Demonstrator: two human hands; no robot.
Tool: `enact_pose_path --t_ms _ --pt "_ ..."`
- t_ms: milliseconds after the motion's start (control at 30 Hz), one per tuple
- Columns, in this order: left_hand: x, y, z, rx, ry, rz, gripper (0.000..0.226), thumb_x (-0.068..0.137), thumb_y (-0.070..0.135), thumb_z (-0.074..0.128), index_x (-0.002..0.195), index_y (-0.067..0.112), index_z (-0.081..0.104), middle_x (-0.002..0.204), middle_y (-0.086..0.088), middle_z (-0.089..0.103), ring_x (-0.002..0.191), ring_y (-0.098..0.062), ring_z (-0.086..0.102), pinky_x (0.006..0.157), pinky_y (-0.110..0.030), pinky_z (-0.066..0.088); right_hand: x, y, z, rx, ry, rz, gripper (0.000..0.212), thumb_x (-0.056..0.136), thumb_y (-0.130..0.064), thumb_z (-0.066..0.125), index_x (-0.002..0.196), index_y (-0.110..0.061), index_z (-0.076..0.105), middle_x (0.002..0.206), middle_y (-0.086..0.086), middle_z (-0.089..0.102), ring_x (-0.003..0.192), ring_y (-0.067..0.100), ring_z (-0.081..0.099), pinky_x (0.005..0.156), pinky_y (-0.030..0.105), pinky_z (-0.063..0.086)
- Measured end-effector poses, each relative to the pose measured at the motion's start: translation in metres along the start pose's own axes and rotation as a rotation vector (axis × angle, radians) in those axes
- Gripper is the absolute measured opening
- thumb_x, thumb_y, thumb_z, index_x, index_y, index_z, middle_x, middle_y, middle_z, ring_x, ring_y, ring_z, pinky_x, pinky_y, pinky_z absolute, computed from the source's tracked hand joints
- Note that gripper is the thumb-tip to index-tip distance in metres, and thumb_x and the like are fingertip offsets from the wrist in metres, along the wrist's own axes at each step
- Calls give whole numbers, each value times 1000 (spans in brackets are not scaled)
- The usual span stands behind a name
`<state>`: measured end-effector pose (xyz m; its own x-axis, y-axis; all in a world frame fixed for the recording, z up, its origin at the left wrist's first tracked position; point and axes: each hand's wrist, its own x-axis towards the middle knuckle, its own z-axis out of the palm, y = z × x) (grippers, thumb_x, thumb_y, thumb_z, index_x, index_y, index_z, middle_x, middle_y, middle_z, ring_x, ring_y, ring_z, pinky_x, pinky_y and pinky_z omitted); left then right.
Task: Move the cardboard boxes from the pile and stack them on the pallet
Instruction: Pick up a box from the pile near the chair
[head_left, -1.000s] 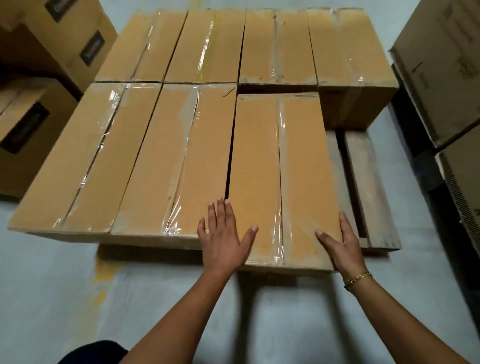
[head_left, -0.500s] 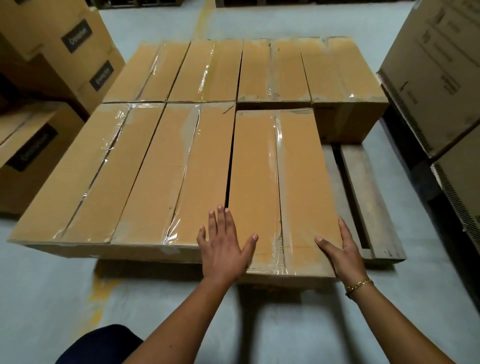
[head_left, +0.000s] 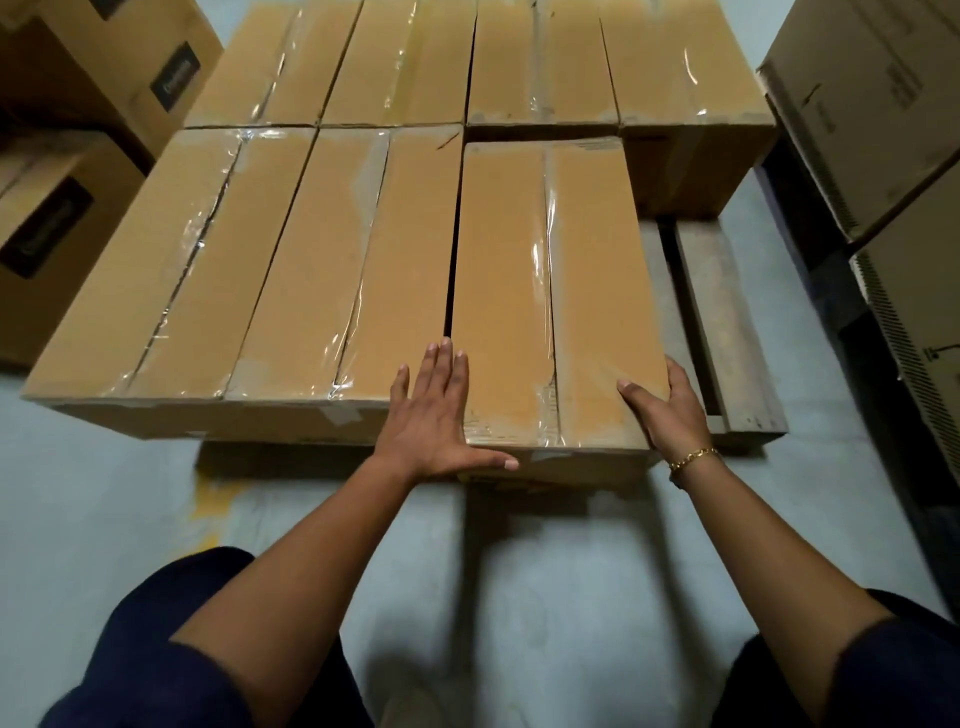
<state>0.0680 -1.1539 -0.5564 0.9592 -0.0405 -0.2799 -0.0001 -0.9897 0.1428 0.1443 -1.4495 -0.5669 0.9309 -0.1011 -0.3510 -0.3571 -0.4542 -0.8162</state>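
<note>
Your box (head_left: 550, 291) lies at centre frame on the pallet (head_left: 727, 332), with its long axis running from the lower edge toward the top. Your left hand (head_left: 436, 415) rests flat at its near left corner, fingers straight and thumb spread along the near edge. Your right hand (head_left: 670, 410) presses the near right corner, thumb on top and fingers fairly straight against the side.

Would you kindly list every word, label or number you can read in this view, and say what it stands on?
Nothing reads clearly.
The upper black label, on the rear left box: pale lettering, too blurred to read.
The lower black label, on the near left box: too blurred.
The dark print, on the big right box: too small and blurred.
The taped boxes on the pallet: no text visible.
</note>
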Motion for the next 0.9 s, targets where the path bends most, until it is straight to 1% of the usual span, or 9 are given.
enact_pose_path --t_ms 100,167,300,367,533,633,700,800,900 --pt "-1 0 6 29 29 1 147 60 104 36 156 12 -25 161 -9 -35 149 -24 -32 123 -56 -7 -5 -2 0 -114 -17 -29 90 84 -61 67 156 -30 23 157 4 41 140 31 43 114 49 38" --pt "-1 0 8 44 52 -12 145 62 101 40 156 12 -24 163 -8 -32 150 -23 -29 124 -55 -5 -6 -2 -2 -175 -50 -51 100 83 -60 70 159 -27 13 162 6 32 145 31 36 116 48 34" --pt "-1 -2 6 22 82 -24 141 67 96 47 158 12 -18 166 -6 -25 153 -19 -21 125 -47 -5 -4 -3 -9 -209 -163 -73 136 57 -78 77 160 -28 3 165 5 23 148 27 29 120 46 29" --pt "-2 -4 4 -3 110 -27 137 68 93 49 160 12 -13 168 -5 -19 155 -18 -16 124 -43 -3 -2 -5 -7 -204 -186 -79 143 50 -83 76 160 -29 2 166 5 21 149 27 28 120 45 28" --pt "0 -3 7 8 152 -57 132 71 92 47 161 13 -8 169 -3 -14 156 -17 -9 124 -43 4 10 -8 -1 -144 -168 -103 139 51 -81 77 159 -30 6 164 3 28 146 26 33 119 46 30" --pt "1 -1 4 29 165 -69 129 72 92 46 161 14 -6 169 -1 -13 156 -18 -4 120 -45 15 18 -11 0 -150 -158 -120 127 66 -65 81 160 -25 5 164 4 27 146 26 34 120 44 30" --pt "2 -1 1 49 162 -79 128 72 92 46 161 15 -5 169 0 -12 155 -20 1 115 -46 22 20 -12 0 -165 -169 -117 126 68 -63 81 160 -24 5 164 4 26 147 26 33 120 43 30" --pt "6 1 -2 107 159 -99 127 72 92 43 161 14 -3 170 -1 -9 152 -23 10 107 -46 30 22 -14 -3 -215 -215 -116 146 44 -83 81 157 -31 5 162 3 28 145 26 36 118 49 34" --pt "10 1 -4 156 179 -126 124 73 92 41 161 15 -3 170 1 -6 145 -23 20 96 -44 34 19 -16 -8 -296 -279 -131 164 31 -85 80 159 -30 -8 166 2 16 149 24 26 121 46 28"
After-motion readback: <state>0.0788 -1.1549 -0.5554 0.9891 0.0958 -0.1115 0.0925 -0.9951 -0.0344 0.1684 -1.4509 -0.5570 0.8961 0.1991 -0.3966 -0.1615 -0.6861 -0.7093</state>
